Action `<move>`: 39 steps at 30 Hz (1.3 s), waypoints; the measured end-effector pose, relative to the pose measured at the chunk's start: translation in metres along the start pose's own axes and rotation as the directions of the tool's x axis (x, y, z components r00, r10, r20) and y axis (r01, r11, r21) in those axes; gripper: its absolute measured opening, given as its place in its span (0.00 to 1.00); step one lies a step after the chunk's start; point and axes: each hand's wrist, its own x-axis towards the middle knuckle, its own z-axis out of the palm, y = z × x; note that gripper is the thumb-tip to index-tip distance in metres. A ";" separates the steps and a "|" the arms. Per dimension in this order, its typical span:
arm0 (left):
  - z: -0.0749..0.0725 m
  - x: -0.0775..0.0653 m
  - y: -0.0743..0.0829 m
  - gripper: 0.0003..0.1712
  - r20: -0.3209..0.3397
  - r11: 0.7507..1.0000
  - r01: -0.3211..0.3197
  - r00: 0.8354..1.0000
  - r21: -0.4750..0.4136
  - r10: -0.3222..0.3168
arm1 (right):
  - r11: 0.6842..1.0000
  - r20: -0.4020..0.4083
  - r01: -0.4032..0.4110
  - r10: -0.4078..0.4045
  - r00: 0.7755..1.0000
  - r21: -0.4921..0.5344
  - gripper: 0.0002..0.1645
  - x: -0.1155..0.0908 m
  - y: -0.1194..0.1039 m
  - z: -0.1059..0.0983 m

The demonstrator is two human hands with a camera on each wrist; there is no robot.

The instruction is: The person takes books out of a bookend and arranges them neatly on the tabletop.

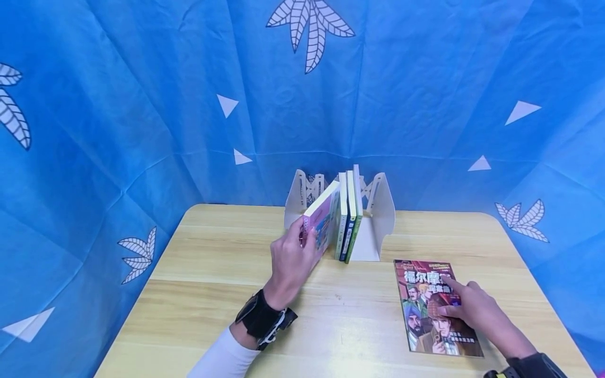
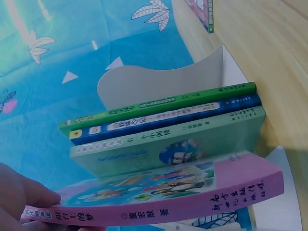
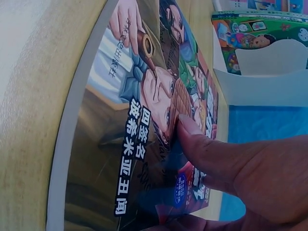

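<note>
My left hand [image 1: 293, 260] holds a pink-spined book [image 2: 159, 204] by its upper spine end, fingers and thumb on either side. This book leans at the left of a green-spined book [image 2: 173, 94], a dark blue book [image 2: 163, 118] and a pale green book [image 2: 168, 144], which stand together in a white bookend rack [image 1: 385, 210]. On the table at the right lies a dark red comic-style book [image 1: 416, 325] with a pipe-smoking figure on its cover. Thumb and index finger of my right hand [image 1: 482, 310] rest on that cover near its right side; the other fingers are partly hidden.
The light wood table [image 1: 203, 294] carries the rack near its back edge. Behind it hangs a blue curtain [image 1: 416, 94] with white leaf and triangle prints. The rack's right wall [image 2: 163, 86] stands apart from the green book.
</note>
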 end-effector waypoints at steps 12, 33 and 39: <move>-0.021 -0.010 -0.009 0.17 -0.016 1.000 0.005 1.000 0.001 -0.005 | 1.000 -0.006 -0.020 0.020 1.000 0.022 0.65 -0.001 -0.004 -0.004; -0.056 -0.019 -0.002 0.20 0.171 0.946 0.320 0.936 -0.057 -0.306 | 0.982 0.018 0.041 -0.045 0.999 0.183 0.59 -0.009 -0.045 -0.025; -0.060 -0.022 0.002 0.21 0.245 0.900 0.424 0.888 -0.103 -0.390 | 0.958 0.004 0.110 -0.115 0.993 0.265 0.55 -0.014 -0.059 -0.030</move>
